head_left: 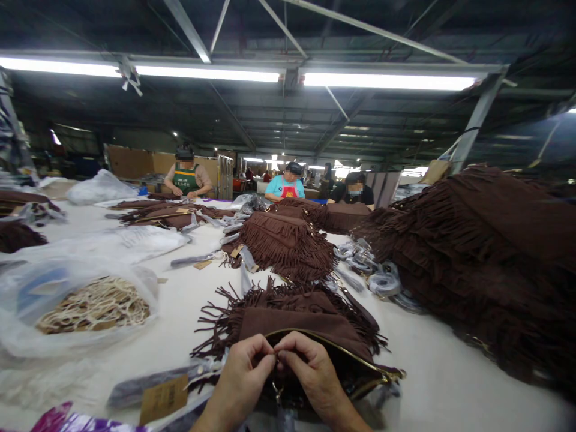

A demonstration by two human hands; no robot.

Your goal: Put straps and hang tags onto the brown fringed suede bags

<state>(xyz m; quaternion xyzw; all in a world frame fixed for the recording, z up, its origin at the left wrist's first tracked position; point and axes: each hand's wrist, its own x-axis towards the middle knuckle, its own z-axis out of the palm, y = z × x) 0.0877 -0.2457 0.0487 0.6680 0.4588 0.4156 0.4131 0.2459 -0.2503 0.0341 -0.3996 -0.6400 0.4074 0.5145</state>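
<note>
A dark brown fringed bag (297, 324) lies in front of me with its gold zipper (355, 358) undone and the dark inside showing. Over its opening, my left hand (245, 372) is closed in a pinch. My right hand (310, 369) pinches at the same spot, and the fingertips of both nearly meet. Whatever is between them is too small to make out. Just below hangs a metal clasp (278, 393). To the left of my left hand lie a brown card tag (164, 399) and a plastic-wrapped strap (139, 384).
A plastic bag holds tags with cream strings (96, 306) at left. A tall pile of brown fringed bags (495, 252) rises at right, beside wrapped coiled straps (384, 281). Another fringed bag (283, 240) lies ahead. Several people, one in a green apron (186, 180), work across the table (180, 312).
</note>
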